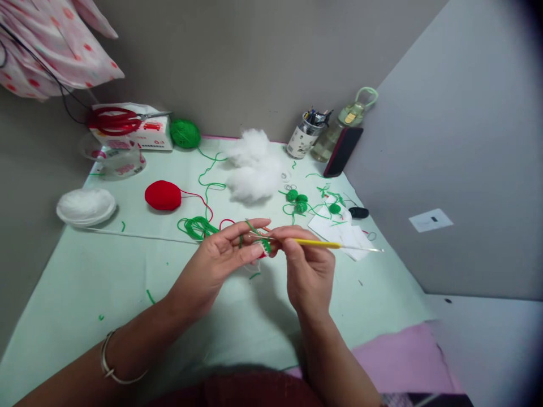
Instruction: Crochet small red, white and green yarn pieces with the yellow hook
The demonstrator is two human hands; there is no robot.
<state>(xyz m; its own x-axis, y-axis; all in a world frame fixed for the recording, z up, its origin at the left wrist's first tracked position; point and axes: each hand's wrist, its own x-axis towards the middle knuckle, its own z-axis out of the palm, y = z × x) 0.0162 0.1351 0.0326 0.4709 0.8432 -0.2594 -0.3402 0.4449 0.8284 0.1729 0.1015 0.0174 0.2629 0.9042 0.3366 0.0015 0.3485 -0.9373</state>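
Between finger and thumb my left hand (pixel 227 246) grips a small crochet piece (pixel 265 247) in green, white and red. Green yarn runs up over the left fingers. My right hand (pixel 309 268) is closed around a crochet hook (pixel 318 243) with a yellow handle; one metal tip reaches the piece, the other points right. Just beyond the left hand lies a loose coil of green yarn (pixel 198 228). A red yarn ball (pixel 163 195) sits further left, its strand trailing toward the hands. The stitches under the fingers are partly hidden.
White stuffing (pixel 254 169) lies mid-table, with small green crocheted balls (pixel 301 203) right of it. At the back stand a pen cup (pixel 302 138), a bottle (pixel 333 133), a phone (pixel 343 151) and a green ball (pixel 185 133). Red scissors (pixel 114 121) rest on a box; white yarn (pixel 86 207) lies left.
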